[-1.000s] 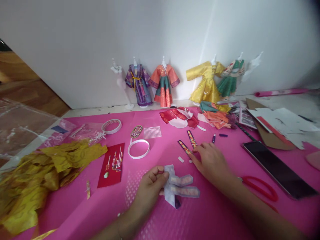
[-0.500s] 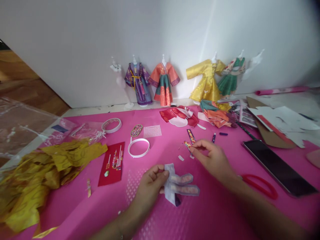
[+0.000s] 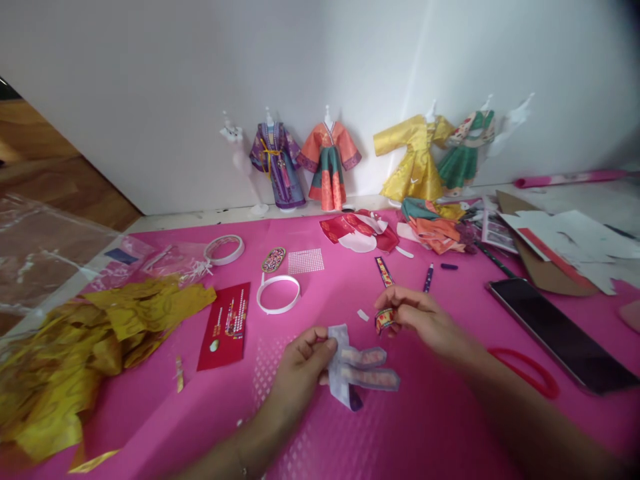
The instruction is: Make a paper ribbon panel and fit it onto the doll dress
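Between thumb and fingers, my left hand (image 3: 307, 360) pinches a pale fabric piece (image 3: 341, 373) by its left edge. Two pale strips with patterned middles stick out from it to the right, and a dark purple bit shows below. My right hand (image 3: 417, 317) grips a small patterned ribbon (image 3: 384, 321), curled at the fingertips, just above the pale piece. Behind that hand a second patterned strip (image 3: 385, 272) lies on the pink mat (image 3: 320, 303). A small white scrap (image 3: 363, 315) is left of the curled ribbon.
Yellow fabric (image 3: 100, 340) and a red card (image 3: 223, 327) lie left, with two white tape rolls (image 3: 279, 295) nearby. A phone (image 3: 560, 333) and red-handled scissors (image 3: 530, 370) lie right. Dressed doll forms (image 3: 327, 167) stand along the wall, near fabric scraps (image 3: 433, 227).
My right hand has picked up the ribbon piece from the mat and moved it slightly down, where it now curls. My left hand stays nearly still with the pale fabric.
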### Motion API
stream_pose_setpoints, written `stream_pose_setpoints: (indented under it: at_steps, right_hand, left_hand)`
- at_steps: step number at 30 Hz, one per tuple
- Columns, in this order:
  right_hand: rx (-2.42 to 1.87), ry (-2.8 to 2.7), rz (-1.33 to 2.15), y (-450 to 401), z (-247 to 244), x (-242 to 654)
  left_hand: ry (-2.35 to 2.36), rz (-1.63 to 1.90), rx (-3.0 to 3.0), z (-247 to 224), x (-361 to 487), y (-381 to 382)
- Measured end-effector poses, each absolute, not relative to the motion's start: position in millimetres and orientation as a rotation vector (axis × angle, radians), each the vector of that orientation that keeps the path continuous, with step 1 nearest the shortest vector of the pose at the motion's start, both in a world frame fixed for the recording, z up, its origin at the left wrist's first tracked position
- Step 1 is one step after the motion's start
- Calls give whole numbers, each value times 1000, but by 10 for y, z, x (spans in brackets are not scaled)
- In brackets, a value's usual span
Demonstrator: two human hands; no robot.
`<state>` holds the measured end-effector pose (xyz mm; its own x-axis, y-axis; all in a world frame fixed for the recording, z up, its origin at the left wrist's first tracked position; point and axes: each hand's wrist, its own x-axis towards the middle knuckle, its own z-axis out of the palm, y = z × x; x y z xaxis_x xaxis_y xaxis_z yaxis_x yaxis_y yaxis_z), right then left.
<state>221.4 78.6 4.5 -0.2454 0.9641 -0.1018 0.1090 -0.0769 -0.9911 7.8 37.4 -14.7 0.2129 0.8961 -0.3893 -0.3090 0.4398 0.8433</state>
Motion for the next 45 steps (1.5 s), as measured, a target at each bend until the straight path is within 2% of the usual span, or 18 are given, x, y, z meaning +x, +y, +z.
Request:
stream_pose_setpoints:
  at_steps: [2, 7, 10, 16, 22, 33, 41, 45]
  right_hand:
    - [-1310, -1633, 1333, 766, 37, 2214]
    - [-1740, -2092, 663, 715, 43, 2204]
    - [-1944, -2228, 391, 708, 56, 2200]
    - [-1788, -2363, 137, 727, 80, 2218]
    - [-1547, -2440, 484, 699, 73, 2251]
    - [-1498, -2405, 533, 669, 68, 2151]
    - [-1234, -1432, 1462, 679, 143, 2131]
    - [-1121, -1060, 1811, 687, 66, 2088]
  left_hand:
    - [1029, 946, 704, -153, 75, 373]
    - [1030, 946, 705, -160, 70, 380]
    - [1039, 948, 707, -168, 70, 389]
    - [1041, 954, 716, -192, 68, 379]
    - [1043, 951, 698, -177, 61, 365]
    - [1042, 966, 683, -179, 60, 361]
    - [1037, 940, 698, -177, 65, 344]
    - [1055, 952, 707, -168, 77, 340]
